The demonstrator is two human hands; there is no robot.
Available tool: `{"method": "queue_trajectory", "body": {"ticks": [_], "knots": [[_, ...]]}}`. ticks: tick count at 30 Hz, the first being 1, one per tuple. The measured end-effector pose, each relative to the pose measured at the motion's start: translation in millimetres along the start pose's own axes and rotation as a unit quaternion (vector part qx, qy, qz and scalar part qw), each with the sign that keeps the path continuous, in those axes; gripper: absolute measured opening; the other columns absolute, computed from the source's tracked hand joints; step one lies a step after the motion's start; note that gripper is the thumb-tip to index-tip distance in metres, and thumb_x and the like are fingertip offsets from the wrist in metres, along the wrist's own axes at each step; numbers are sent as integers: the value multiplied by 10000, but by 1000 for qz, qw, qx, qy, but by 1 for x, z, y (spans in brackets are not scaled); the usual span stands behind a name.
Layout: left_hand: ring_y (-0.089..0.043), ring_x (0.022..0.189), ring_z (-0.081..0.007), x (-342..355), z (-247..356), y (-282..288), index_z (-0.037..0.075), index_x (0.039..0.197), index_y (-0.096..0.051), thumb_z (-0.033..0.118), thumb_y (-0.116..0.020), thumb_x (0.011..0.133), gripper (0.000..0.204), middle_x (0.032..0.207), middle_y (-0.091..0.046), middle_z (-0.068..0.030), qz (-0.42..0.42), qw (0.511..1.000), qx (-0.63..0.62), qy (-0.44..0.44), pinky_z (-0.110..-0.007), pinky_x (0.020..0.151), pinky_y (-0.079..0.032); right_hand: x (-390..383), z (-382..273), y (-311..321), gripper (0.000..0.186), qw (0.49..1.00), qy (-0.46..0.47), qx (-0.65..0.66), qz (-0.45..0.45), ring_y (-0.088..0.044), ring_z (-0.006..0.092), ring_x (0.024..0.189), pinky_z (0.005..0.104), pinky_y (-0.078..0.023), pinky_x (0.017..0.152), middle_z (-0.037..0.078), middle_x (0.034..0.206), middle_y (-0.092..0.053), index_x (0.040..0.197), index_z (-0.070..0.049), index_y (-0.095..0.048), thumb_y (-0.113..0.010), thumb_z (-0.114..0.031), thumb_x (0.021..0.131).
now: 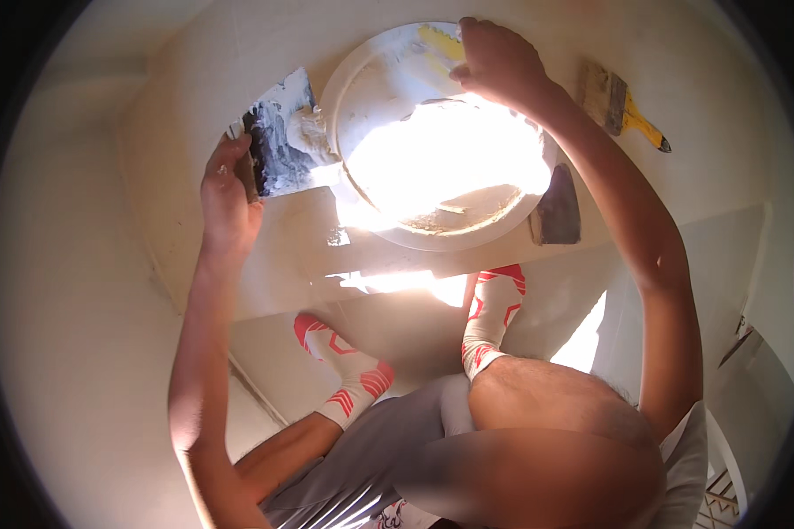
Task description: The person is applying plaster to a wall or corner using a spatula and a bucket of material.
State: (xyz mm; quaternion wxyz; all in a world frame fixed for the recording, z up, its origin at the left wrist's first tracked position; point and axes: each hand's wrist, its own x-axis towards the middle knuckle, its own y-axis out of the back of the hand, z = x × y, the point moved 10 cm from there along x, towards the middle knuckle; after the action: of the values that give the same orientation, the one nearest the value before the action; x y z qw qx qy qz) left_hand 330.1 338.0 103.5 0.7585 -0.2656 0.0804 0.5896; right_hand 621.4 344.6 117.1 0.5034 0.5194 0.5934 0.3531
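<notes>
At the left, my left hand [229, 185] is closed round the handle of a wide flat trowel [280, 132], its dark blade smeared with white paste. A lump of paste [310, 134] hangs at the blade's edge beside a large round tub [340, 167]. Glare washes out much of the tub's inside; some pale residue shows round its rim. My right hand [501, 66] is closed over the tub's far right side. A yellow toothed scraper [439, 41] shows beside its fingers, apparently gripped by them; the hand hides the rest.
Right of the tub lies a wide paint brush [622, 104] with a yellow handle. A dark, flat, tapered piece [558, 208] rests against the tub's near right side. My feet in white and red socks [496, 309] are close in front of the pale surface [278, 256].
</notes>
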Motion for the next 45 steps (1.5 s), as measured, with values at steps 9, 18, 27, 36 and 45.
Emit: {"method": "queue_trajectory", "body": {"ticks": [9,18,27,36,45], "knots": [[-517,795,-112,-4,-25,-11,79,863,-455,124,-398,838,76,852,-505,-17,127,987,-99,-9,-252,738,-441,8,-6,9,396,996,41,6,83,-601,294,816,382,-466,756,151,872,-605,1011,3,-504,-662,-110,666],[-572,771,-115,-16,-1,-5,57,894,-449,70,-414,862,49,864,-545,-41,117,987,-95,-49,-258,692,-495,-22,-58,44,330,981,79,173,-40,-601,253,687,359,-467,643,168,782,-597,1111,8,-498,-541,-65,792],[-494,653,-111,-9,20,-16,18,858,-486,56,-413,810,95,771,-524,-61,87,996,-24,-29,-284,529,-405,-79,-160,92,305,866,467,48,174,-523,177,913,316,-408,828,-21,987,-593,919,-105,-596,-599,31,646],[-522,641,-109,69,23,76,75,1008,-483,156,-336,900,199,842,-549,-30,122,976,-132,-126,-244,458,-394,115,-58,88,201,946,291,47,136,-569,264,858,371,-453,770,119,912,-599,1020,-36,-557,-510,-82,830],[-548,677,-143,86,23,173,55,1079,-467,143,-373,863,252,899,-517,-56,291,924,-53,-242,-265,330,-422,266,-125,49,293,945,258,-74,189,-575,293,870,386,-466,769,125,938,-589,1075,-41,-575,-472,-109,809]]}}
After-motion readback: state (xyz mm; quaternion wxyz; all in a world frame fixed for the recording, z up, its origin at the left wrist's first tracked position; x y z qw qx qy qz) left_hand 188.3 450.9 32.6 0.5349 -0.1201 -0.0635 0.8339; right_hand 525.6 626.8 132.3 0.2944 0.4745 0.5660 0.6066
